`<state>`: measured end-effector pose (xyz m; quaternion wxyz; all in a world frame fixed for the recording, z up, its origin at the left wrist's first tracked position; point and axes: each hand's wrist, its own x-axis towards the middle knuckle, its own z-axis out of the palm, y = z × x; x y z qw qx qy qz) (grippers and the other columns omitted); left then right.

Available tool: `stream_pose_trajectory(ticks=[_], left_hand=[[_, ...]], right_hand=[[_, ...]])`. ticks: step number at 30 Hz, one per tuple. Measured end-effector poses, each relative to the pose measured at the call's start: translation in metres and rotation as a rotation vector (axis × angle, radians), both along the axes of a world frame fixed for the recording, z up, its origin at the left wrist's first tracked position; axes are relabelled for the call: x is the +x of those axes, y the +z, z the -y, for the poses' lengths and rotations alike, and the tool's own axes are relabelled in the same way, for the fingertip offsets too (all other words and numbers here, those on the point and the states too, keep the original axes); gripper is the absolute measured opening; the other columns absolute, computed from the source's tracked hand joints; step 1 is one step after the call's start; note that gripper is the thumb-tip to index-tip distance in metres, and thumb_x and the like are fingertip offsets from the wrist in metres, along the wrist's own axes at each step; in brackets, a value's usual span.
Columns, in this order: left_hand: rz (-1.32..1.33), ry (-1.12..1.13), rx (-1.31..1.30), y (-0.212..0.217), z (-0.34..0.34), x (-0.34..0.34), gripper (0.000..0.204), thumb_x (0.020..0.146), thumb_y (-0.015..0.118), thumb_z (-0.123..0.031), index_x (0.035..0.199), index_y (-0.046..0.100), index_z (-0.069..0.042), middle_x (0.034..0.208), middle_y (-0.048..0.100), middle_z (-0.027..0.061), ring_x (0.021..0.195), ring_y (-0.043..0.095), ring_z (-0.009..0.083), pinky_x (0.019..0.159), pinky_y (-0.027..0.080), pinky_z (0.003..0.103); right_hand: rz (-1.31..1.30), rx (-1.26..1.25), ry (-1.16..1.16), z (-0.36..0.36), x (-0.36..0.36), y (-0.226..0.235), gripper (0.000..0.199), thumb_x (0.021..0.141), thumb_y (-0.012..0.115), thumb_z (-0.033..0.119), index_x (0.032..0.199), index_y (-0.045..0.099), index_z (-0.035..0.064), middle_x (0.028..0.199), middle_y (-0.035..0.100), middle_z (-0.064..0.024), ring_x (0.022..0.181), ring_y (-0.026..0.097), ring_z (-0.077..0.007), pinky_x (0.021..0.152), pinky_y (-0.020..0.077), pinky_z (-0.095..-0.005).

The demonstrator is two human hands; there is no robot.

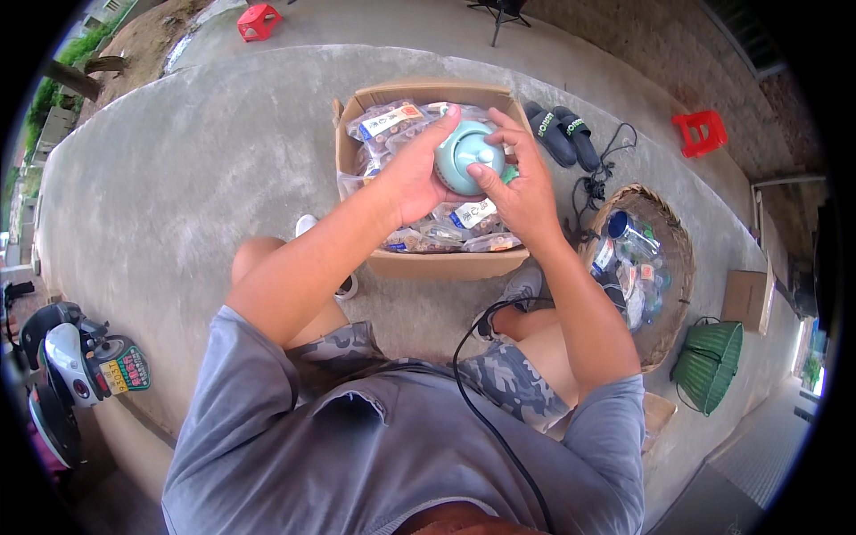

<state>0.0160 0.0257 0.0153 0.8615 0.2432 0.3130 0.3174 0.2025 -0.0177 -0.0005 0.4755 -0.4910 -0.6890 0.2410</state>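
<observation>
I see pale teal lidded jar, tan cardboard box, grey shirt, camouflage shorts, red stools, green basket.

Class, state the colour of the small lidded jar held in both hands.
The lidded jar is pale teal, a soft blue-green; the head view shows it best.

We note a grey concrete floor in even daylight, outdoors or under open cover. A brick wall runs along the upper right. Two red plastic stools stand on the concrete, one at the top left and one at the right. A pair of black slippers lies near a tangled black cord. A green basket sits at the lower right. Bare earth and greenery border the upper left.
</observation>
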Motion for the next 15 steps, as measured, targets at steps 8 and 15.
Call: stream_pose_trajectory(ticks=[8,15], left_hand=[[-0.099,-0.038,0.178,0.008,0.008,-0.001,0.07,0.098,0.078,-0.039,0.153,0.041,-0.018,0.149,0.051,0.011,0.131,0.061,0.0313,0.093,0.062,0.057],[-0.06,-0.04,0.071,-0.004,0.002,0.003,0.064,0.104,0.058,-0.064,0.144,0.052,-0.014,0.134,0.063,0.0111,0.121,0.068,0.0277,0.095,0.061,0.058]], right_hand=[[-0.277,-0.074,-0.071,-0.001,0.0,0.0,0.031,0.088,0.085,0.017,0.113,0.07,0.0061,0.128,0.072,-0.012,0.118,0.067,-0.0276,0.1,0.0506,-0.0372],[-0.183,-0.037,-0.012,0.005,-0.005,0.006,0.024,0.083,0.089,0.016,0.101,0.077,0.006,0.133,0.068,-0.0097,0.129,0.06,-0.0276,0.107,0.0475,-0.041]])
